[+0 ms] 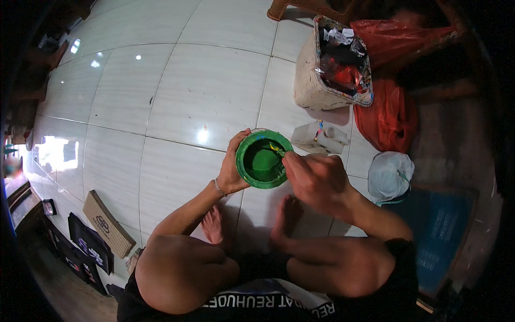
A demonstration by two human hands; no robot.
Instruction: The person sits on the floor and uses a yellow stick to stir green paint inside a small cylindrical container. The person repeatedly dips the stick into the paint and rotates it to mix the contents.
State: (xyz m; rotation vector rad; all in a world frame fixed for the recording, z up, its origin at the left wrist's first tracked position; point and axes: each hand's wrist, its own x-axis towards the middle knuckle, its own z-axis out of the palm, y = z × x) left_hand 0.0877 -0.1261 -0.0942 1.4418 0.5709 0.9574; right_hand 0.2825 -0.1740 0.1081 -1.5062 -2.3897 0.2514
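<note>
My left hand (230,170) wraps round the side of a round green tub (261,184), tilted so that its open mouth faces me. Green paint (263,160) coats its inner wall and lies at the bottom. Over the tub's right rim, my right hand (320,177) is closed in a pinch on a thin stirrer smeared with yellow-green paint (276,148), whose tip reaches inside the mouth. The fingers hide most of the stirrer, so its exact kind is unclear. A translucent plastic jug (316,138) stands on the floor just beyond my right hand.
A paint-stained bin (309,88) full of rubbish stands at the far right beside red plastic bags (387,118). Nearer lie a white tied bag (390,176) and a blue board (437,236). Corrugated cardboard (107,225) and dark printed pieces (88,244) lie at left. My bare feet (213,222) rest below the tub.
</note>
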